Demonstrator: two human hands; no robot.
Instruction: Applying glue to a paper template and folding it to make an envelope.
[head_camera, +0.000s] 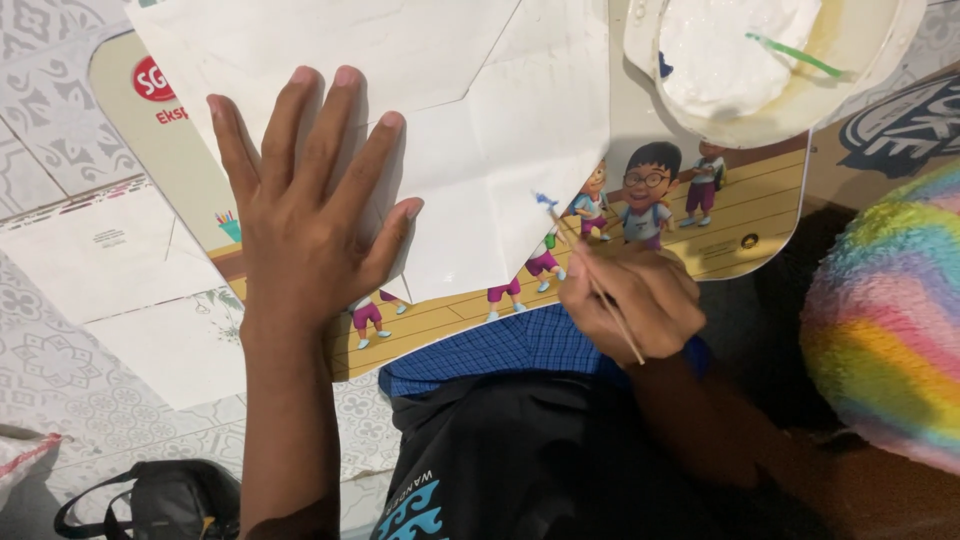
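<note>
My left hand (305, 215) lies flat, fingers spread, on a white sheet of paper (470, 110). The sheet rests on a cartoon-printed board (740, 215) across my lap. My right hand (640, 300) grips a thin wooden paintbrush (590, 275); its blue-tipped bristles touch the paper's right edge. A white palette dish (850, 100) holding white paint and a green stick sits on the board at the top right, beyond the brush.
White envelopes (110, 260) lie on the patterned tile floor at left. A black bag (160, 500) sits at the bottom left. A rainbow fuzzy object (885, 330) is at the right. My dark shirt and blue checked cloth (500, 350) fill the bottom centre.
</note>
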